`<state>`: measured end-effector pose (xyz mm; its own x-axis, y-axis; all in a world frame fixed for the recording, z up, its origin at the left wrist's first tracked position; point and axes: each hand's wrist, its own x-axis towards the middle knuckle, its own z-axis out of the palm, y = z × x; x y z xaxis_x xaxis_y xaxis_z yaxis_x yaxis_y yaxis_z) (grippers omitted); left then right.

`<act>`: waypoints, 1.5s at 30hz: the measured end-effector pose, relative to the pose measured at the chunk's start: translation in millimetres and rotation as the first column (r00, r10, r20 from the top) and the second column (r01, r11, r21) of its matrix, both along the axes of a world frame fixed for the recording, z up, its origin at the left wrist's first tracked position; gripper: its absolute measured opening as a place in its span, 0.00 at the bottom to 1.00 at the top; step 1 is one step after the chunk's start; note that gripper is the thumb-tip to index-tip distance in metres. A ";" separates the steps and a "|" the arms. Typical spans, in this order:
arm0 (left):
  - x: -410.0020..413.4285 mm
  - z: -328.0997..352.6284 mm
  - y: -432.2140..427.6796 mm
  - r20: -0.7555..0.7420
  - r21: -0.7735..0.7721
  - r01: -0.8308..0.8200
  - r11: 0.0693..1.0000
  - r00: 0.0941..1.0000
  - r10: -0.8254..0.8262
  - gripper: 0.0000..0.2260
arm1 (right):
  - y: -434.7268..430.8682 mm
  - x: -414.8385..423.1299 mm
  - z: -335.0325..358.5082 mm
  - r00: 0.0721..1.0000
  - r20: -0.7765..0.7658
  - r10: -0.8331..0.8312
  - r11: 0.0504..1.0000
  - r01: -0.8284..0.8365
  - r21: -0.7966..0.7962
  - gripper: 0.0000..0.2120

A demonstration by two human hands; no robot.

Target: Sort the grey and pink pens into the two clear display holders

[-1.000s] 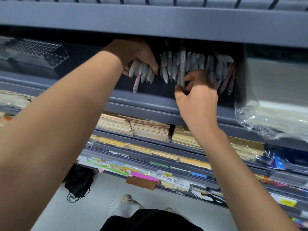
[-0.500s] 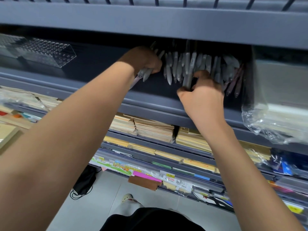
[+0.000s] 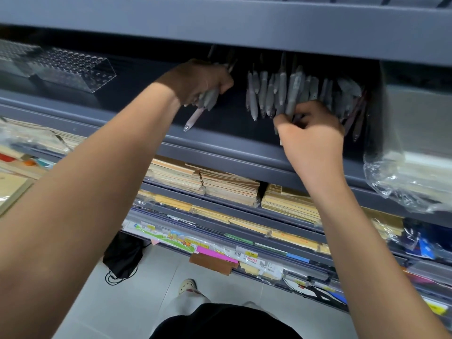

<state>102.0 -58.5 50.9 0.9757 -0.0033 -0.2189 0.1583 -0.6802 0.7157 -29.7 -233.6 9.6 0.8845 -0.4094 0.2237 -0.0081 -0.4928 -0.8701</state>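
I hold the left hand (image 3: 205, 81) curled tight round a bundle of pens (image 3: 208, 100), gathering them for one trip, while the right hand (image 3: 310, 138), fingers bent, pinches more from the loose pens (image 3: 281, 91) heaped on the shelf (image 3: 220, 143), the clear holder (image 3: 73, 69) standing well off left.

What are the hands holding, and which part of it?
The left hand grips a bunch of pens round their middles, tips poking out below. The right hand pinches a grey pen near its lower end.

Single head view; looks forward-down, close on shelf (image 3: 220, 152); floor below.
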 end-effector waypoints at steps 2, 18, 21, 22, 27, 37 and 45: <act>0.6 -1.3 3.7 -0.065 -0.144 -0.037 0.989 0.997 0.028 0.12 | -0.1 -0.9 -0.7 1.000 0.013 0.002 0.999 -0.002 0.039 0.09; -110.5 -7.1 70.9 -0.068 -0.901 -0.055 0.431 0.998 -0.015 0.08 | 40.9 -27.3 6.8 0.884 0.163 0.438 0.721 -0.454 0.523 0.07; -132.1 -17.6 102.3 -0.049 -0.929 -0.066 0.364 0.997 0.054 0.17 | 68.0 -31.1 4.1 0.830 0.171 0.531 0.685 -0.539 0.490 0.08; -138.3 -21.6 114.0 -0.047 -0.935 -0.073 0.348 0.995 0.083 0.20 | 78.7 -31.5 2.9 0.815 0.169 0.554 0.676 -0.558 0.481 0.08; -161.4 -36.3 177.3 -0.028 -0.939 -0.092 0.333 0.981 0.194 0.22 | 138.2 -28.4 -5.2 0.762 0.123 0.636 0.658 -0.619 0.429 0.07; -172.5 -42.6 323.4 -0.062 -0.952 -0.139 0.272 0.960 0.273 0.12 | 286.9 -10.4 -11.9 0.655 0.085 0.750 0.545 -0.687 0.481 0.11; -158.2 -55.5 414.6 -0.111 -0.965 -0.174 0.198 0.949 0.294 0.14 | 379.6 7.4 -16.2 0.641 0.031 0.767 0.567 -0.699 0.436 0.12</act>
<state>-56.1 356.2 -4.6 0.9842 0.0814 -0.1571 0.0813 0.5809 0.8099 -22.2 146.0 -6.6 0.9240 0.3792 0.0505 0.0642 -0.0235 -0.9977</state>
